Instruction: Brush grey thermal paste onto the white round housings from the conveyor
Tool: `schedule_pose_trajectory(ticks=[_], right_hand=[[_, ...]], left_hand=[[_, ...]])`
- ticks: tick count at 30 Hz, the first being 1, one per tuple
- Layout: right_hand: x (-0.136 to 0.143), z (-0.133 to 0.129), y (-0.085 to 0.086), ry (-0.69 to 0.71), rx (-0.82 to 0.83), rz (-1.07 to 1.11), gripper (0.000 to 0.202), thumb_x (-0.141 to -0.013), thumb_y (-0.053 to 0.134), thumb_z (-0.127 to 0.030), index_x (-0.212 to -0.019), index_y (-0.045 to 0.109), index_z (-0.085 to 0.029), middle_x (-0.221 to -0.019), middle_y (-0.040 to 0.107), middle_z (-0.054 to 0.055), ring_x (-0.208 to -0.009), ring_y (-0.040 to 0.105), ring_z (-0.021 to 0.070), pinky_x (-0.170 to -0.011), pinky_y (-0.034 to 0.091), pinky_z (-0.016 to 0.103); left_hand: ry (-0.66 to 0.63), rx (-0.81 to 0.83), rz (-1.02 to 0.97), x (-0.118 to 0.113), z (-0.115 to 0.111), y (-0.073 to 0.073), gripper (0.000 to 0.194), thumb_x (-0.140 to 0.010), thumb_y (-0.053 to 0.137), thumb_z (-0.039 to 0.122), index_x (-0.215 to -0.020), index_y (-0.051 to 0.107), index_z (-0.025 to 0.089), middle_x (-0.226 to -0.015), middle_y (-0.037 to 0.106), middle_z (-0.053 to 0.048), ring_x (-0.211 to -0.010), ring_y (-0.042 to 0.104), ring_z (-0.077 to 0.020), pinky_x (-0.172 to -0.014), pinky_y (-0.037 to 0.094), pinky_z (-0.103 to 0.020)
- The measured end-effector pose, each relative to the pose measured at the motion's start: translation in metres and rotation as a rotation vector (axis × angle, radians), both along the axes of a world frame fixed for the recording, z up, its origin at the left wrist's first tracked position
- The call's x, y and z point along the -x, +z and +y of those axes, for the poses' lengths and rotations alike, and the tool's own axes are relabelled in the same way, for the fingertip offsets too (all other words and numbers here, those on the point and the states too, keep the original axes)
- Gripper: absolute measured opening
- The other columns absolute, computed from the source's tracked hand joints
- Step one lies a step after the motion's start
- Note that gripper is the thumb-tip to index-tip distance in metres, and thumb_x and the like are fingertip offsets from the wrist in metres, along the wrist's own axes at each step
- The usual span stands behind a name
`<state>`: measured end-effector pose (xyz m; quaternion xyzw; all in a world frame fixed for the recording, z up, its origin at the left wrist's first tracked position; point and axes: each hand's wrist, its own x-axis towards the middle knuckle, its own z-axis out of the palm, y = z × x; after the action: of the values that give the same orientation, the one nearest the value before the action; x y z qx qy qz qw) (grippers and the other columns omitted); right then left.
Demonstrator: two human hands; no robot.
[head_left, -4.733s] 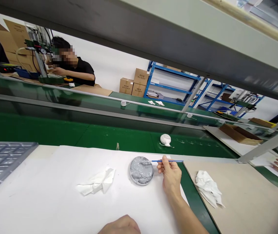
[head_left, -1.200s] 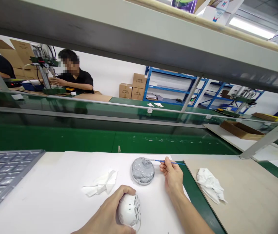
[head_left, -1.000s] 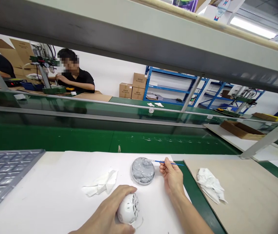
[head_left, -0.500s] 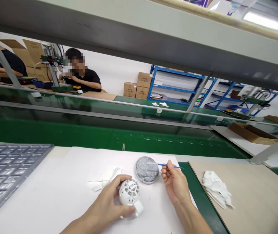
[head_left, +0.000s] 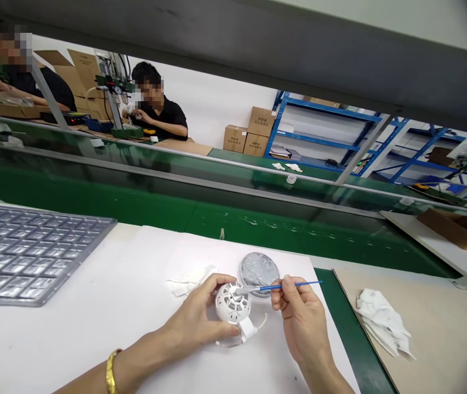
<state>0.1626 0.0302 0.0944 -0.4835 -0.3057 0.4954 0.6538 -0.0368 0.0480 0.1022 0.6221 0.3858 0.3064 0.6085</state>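
My left hand is wrapped round a white round part with a pattern of openings on top, fingers behind and thumb in front. A white tab and a thin pale wire stick out at its lower right. Between the fingertips of my right hand is a thin blue brush; its pale tip lies over the top of the white part. Just behind sits a round dish of grey paste, partly covered by the brush. A crumpled white tissue lies left of the dish.
A clear compartment tray is at the left on the white sheet. Crumpled white cloth rests on brown board at the right. Beyond the green belt, two people sit at machines. A shelf beam crosses above.
My right hand has brought the brush tip from the grey paste dish to the top of the white part. The view has shifted, and more of my left forearm, with a gold bracelet, shows.
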Motion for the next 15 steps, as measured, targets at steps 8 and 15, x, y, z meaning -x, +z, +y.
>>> schedule_pose_trajectory(ticks=[8, 15], right_hand=[[-0.002, -0.006, -0.005, -0.023, -0.075, -0.218, 0.028, -0.078, 0.065, -0.044, -0.081, 0.061, -0.017, -0.071, 0.064, 0.006, -0.060, 0.055, 0.0160, -0.056, 0.044, 0.029], [0.003, -0.014, 0.008, -0.086, -0.271, -0.438, 0.015, -0.085, 0.058, -0.034, -0.080, 0.057, -0.020, -0.080, 0.064, 0.006, -0.058, 0.057, 0.0160, -0.055, 0.048, 0.031]], left_hand=[[0.037, -0.005, -0.012, -0.001, 0.000, -0.003, 0.060, -0.060, 0.074, 0.012, -0.113, 0.047, 0.024, -0.107, 0.057, -0.003, -0.100, 0.056, -0.0226, -0.085, 0.044, -0.034], [0.042, -0.036, -0.013, 0.000, 0.001, -0.005, 0.059, -0.060, 0.074, 0.012, -0.112, 0.047, 0.024, -0.107, 0.055, -0.002, -0.100, 0.055, -0.0219, -0.086, 0.044, -0.033]])
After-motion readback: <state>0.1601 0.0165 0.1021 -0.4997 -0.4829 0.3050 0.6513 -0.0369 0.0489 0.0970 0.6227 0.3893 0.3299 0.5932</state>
